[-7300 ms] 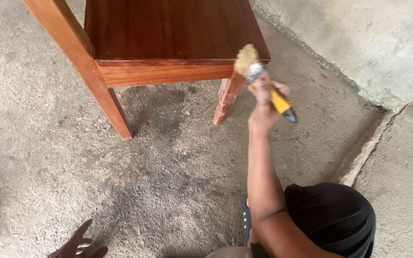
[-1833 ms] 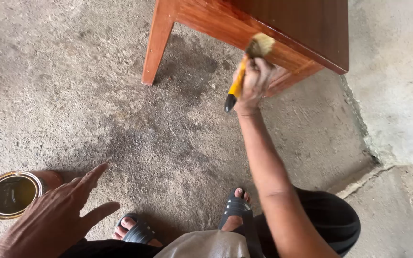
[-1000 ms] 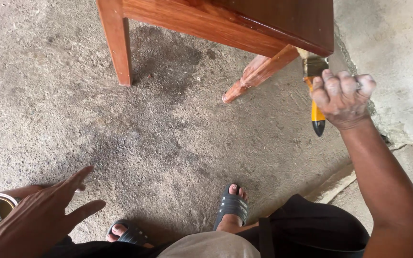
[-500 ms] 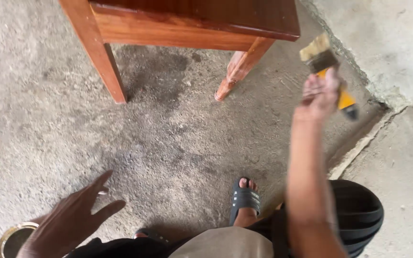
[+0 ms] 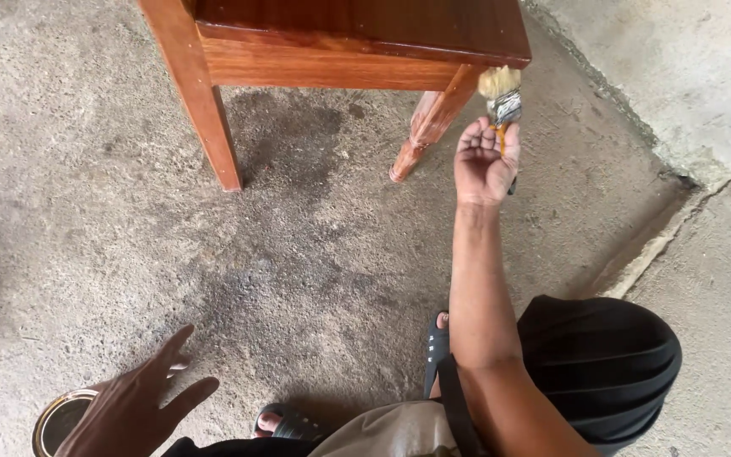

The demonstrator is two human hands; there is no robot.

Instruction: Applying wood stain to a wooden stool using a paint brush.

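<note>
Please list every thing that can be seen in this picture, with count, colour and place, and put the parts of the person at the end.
wooden table: one, glossy reddish brown, top centre, two legs in view
paintbrush: one, pale bristles, metal band, yellow handle, at the table's right corner
tin can: one, open, metal rim, dark inside, bottom left, partly behind the left hand
concrete floor: grey, with a dark stain under and before the table
sandals: two, dark, bottom centre, on the feet
left hand: one, open, fingers spread, over the can
right hand: one, closed around the paintbrush handle, bristles up
</note>
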